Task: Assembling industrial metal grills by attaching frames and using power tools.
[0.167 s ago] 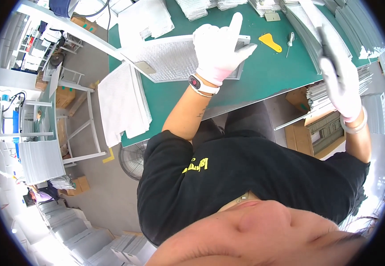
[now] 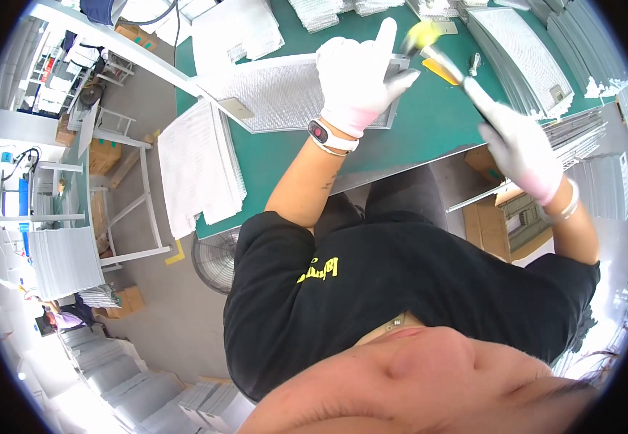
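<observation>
The right hand, in a white glove, is closed around the handle of a hammer, and the fingers are wrapped tightly on it. The yellow-green head of this hammer is blurred, and it is above the worktop, near the upper right corner of a framed mesh panel; whether the head touches the frame, I cannot tell. The left hand, also gloved in white, lies over the right part of this panel. Its index finger points straight toward the far side of the worktop, its thumb stands out to the right, with a wide gap between the two, and the other fingers are bent. I cannot tell if these bent fingers grip the frame, because the hand itself hides them. The panel lies on the green worktop, in front of the person and toward the left. Just beside the hammer, a yellow scraper is partly covered by it, and a small screwdriver lies to the right.
</observation>
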`<state>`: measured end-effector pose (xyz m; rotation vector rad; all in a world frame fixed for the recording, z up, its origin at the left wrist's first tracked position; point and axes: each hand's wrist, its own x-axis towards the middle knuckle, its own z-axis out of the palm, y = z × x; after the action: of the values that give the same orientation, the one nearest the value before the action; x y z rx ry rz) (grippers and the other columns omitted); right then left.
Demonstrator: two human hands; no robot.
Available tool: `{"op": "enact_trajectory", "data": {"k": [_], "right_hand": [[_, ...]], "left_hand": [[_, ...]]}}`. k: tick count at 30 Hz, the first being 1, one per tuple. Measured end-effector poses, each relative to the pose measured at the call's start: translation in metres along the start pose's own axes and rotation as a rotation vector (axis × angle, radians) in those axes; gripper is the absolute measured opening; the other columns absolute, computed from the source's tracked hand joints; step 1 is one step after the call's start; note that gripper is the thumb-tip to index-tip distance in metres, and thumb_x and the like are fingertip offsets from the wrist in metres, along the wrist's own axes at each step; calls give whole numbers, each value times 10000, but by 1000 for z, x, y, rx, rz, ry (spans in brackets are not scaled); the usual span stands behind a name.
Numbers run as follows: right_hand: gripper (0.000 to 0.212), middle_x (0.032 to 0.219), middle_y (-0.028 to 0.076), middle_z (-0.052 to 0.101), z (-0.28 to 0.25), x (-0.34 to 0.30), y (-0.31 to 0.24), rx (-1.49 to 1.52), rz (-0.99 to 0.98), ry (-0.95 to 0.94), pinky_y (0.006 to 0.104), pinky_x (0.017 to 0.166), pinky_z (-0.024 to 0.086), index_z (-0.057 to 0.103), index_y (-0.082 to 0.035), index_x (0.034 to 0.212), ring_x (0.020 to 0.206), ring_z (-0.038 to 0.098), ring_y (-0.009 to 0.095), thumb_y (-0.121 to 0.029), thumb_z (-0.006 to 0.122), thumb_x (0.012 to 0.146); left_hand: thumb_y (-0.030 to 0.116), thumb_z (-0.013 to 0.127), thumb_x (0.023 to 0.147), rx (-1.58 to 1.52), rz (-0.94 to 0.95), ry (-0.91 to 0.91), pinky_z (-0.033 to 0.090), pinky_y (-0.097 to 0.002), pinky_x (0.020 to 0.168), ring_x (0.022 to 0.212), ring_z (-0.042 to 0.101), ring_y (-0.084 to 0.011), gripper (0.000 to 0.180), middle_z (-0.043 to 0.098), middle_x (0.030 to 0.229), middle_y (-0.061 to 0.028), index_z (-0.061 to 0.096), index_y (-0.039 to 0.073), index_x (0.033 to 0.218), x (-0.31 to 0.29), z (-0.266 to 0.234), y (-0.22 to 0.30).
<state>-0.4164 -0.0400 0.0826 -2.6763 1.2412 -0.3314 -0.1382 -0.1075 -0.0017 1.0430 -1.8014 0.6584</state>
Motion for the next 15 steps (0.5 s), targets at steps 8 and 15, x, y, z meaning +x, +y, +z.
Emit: {"op": "enact_trajectory", "data": {"k": [8,15], "right_hand": [[644,1182,249,620,148,14,98,65,234,-74,424,945,515,478,-166,1505,1086,624,415,-57,609,884],[506,1151,164,640,-35,163,75,-673,-499,813,398,886,524,525,8,1408,1051,634,276,-210,647,967]], "left_hand": [[472,844,703,26,-23,-21,411,-430,731,694,554,-233,615,574,714,-11,682,127,1186,-7,-12,17],[337,820,722,13,-41,97,392,-447,787,739,545,-245,329,563,735,-2,692,166,972,-11,-19,35]]}}
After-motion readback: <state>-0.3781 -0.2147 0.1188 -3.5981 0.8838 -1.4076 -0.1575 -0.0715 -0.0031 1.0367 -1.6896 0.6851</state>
